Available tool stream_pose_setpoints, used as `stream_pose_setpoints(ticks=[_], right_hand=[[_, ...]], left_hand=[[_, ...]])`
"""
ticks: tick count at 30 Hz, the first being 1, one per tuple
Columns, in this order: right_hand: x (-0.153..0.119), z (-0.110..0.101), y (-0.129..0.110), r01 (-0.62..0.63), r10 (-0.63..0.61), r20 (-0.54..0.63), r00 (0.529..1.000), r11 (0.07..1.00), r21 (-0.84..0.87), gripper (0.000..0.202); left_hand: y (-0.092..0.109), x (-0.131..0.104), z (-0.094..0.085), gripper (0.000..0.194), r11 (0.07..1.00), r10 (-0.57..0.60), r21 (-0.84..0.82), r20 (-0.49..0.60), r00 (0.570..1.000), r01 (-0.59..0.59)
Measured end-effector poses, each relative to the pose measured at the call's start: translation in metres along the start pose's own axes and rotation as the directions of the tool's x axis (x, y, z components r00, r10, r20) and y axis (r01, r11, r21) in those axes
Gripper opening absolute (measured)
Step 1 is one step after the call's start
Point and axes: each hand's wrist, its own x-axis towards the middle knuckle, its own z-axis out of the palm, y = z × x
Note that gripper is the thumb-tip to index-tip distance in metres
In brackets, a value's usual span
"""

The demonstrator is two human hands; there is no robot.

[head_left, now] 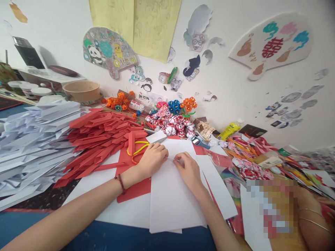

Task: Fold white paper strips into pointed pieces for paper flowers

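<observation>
My left hand (154,158), with a dark red bracelet on its wrist, is closed above a stack of white paper sheets (175,205). My right hand (187,170) faces it, thumb and forefinger pinched together. A faint, thin pale line shows between the two sets of fingertips; what it is I cannot make out. Beside my left hand lie scissors (137,150) with yellow and orange handles, their blades partly covered by the hand. Red paper (136,190) shows under my left forearm. White folded paper strips (34,150) and red folded strips (102,139) are heaped at the left.
Red-and-white paper flowers (172,125) and a plastic bottle (141,106) lie near the wall. A blue watch (200,142) sits beyond the sheets. A round tub (81,91) stands at the back left. At right is another person's arm (315,219) with bangles, beside coloured paper scraps.
</observation>
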Motion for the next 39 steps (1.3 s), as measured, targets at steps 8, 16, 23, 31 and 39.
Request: stream_pose_setpoints(ticks=[8, 16, 23, 31, 39], right_hand=[[-0.009, -0.006, 0.008, 0.329, -0.34, -0.006, 0.94, 0.912, -0.246, 0.019], [-0.015, -0.011, 0.005, 0.467, -0.483, 0.055, 0.874, 0.803, -0.369, 0.026], [-0.02, -0.017, 0.0, 0.427, -0.41, 0.119, 0.904, 0.863, -0.269, 0.023], [-0.014, -0.008, 0.003, 0.334, -0.342, 0.019, 0.939, 0.903, -0.271, 0.015], [-0.016, -0.003, -0.002, 0.303, -0.299, -0.113, 0.948, 0.953, 0.021, 0.018]], left_hand=[[-0.001, -0.002, -0.005, 0.014, 0.948, 0.231, 0.215, 0.034, 0.972, -0.233], [-0.007, -0.003, -0.02, 0.018, 0.845, 0.44, 0.262, 0.153, 0.885, -0.466], [-0.015, -0.003, -0.02, 0.016, 0.844, 0.427, 0.282, 0.159, 0.89, -0.456], [-0.006, -0.002, -0.012, 0.02, 0.82, 0.472, 0.313, 0.101, 0.876, -0.479], [0.004, -0.004, -0.016, 0.025, 0.913, 0.389, 0.118, 0.027, 0.921, -0.39]])
